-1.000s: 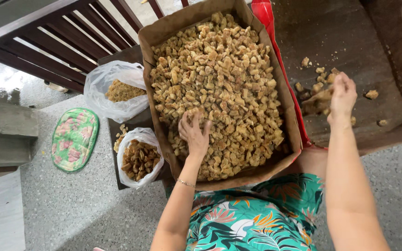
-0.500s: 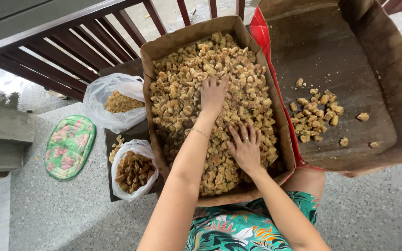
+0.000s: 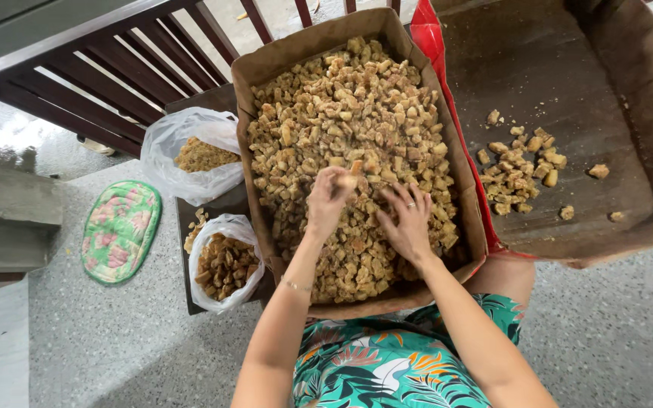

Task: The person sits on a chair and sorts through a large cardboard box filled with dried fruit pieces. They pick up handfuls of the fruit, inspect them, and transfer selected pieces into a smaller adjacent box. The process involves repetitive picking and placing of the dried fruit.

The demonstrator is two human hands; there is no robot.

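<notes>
Both hands work in the heap of pale brown chunks (image 3: 357, 143) that fills the cardboard tray (image 3: 245, 113) on the person's lap. The left hand (image 3: 329, 198) is curled narrow, fingertips pinched on one chunk; the right hand (image 3: 408, 219) lies spread wide, palm down, fingers pressed into the pile just beside it.

At three o'clock from the tray, touching its red-edged side, a second cardboard tray (image 3: 568, 83) holds only a small cluster of sorted pieces (image 3: 521, 168) and a few strays. At nine o'clock a clear plastic bag (image 3: 190, 151) of fine crumbs stands open; at eight o'clock a smaller clear bag (image 3: 221, 261) holds darker, larger lumps, with loose bits spilled beside it on the dark low table (image 3: 198, 102). A green and pink floral mat (image 3: 119, 230) lies farther out on the speckled floor. No label is readable on any package.

The heap is piled near the tray's rim, so a broad sweep of the spread hand could push chunks over the near edge. The tray rests on knees and may tip if they shift.
</notes>
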